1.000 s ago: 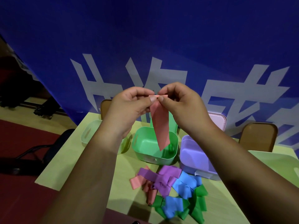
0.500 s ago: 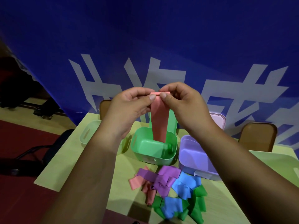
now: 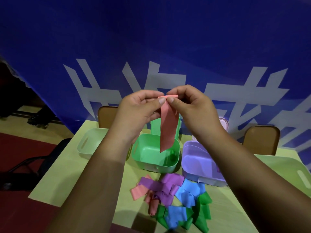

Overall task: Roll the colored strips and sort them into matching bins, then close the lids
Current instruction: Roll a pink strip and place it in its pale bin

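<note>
Two hands meet above the counter [image 3: 67, 182]: the left hand [image 3: 138, 111] and right hand [image 3: 193, 108] pinch the rolled top edge of a pink strip [image 3: 168, 128] between thumbs and fingers [image 3: 159, 102]. Its long axis runs vertical, the free end pointing down before the open green bin [image 3: 148, 158]. A purple bin [image 3: 195, 158] and a pile of strips [image 3: 171, 197] sit on the yellow-green counter, with a blue banner [image 3: 151, 39] and a brown chair [image 3: 262, 140] behind. A second ago the strip slanted rightward; now it hangs straighter.
</note>
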{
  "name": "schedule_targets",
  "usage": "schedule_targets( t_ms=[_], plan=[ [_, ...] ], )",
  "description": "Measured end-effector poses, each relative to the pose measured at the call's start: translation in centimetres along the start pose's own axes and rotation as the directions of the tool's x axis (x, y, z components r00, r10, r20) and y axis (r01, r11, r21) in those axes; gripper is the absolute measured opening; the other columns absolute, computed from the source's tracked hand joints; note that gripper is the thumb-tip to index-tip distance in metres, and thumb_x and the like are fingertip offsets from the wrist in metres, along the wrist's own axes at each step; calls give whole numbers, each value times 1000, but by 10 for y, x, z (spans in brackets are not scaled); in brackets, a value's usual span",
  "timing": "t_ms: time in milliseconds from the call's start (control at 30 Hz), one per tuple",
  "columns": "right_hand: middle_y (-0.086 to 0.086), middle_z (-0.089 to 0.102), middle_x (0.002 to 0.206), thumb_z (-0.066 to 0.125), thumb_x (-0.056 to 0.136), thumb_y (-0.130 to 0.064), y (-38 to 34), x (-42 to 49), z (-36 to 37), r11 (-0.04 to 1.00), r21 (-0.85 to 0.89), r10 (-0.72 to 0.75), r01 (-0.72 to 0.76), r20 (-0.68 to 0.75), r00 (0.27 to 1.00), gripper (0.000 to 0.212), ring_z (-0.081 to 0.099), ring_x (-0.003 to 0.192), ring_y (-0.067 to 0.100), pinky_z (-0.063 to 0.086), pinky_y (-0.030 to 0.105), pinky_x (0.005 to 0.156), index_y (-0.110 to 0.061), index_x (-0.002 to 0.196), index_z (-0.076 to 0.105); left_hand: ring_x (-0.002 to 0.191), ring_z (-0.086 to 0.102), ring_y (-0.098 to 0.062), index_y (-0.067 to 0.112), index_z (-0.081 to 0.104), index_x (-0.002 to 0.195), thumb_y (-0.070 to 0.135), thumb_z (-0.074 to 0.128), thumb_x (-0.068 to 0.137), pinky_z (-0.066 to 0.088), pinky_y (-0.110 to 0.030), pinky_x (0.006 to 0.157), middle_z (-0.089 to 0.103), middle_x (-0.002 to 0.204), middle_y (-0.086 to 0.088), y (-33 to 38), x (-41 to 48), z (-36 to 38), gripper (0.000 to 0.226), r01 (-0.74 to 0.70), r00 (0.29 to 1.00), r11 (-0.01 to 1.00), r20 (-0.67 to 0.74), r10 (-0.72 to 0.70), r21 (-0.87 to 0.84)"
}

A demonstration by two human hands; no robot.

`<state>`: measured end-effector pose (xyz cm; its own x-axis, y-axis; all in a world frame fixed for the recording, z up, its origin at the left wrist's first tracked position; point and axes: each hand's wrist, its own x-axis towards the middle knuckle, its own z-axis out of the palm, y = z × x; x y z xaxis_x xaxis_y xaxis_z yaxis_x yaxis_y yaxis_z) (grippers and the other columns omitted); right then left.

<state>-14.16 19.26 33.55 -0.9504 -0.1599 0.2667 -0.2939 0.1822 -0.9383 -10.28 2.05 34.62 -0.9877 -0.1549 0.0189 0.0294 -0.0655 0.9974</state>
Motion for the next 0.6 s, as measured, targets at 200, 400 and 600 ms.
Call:
schedule_targets(
  t_ms=[200,400,600],
  plan=[
    [-3,72,87,76,99,-22,0,0,-5,999,41,21,-20,-35,999,12,67,80,4,56,23,70,-31,106,75,99,82,-27,7,74,117,4,73,100,67,-38,86,82,105,-12,-2,5,11,18,-11,999,1000,-31,11,3],
    [10,74,95,75,99,-20,-2,0,-14,997,51,48,-49,18,999,8,71,89,28,62,46,77,-22,107,75,96,82,-26,11,76,117,7,74,100,66,-34,80,82,104,-11,0,7,8,17,-40,999,994,-5,41,105],
    [14,75,97,75,99,-16,-2,0,-16,992,83,91,-94,39,995,6,74,93,34,63,55,84,-21,103,74,97,81,-30,12,76,118,8,76,99,66,-39,85,82,103,-12,3,10,5,20,-44,999,988,28,41,150]
  ],
)
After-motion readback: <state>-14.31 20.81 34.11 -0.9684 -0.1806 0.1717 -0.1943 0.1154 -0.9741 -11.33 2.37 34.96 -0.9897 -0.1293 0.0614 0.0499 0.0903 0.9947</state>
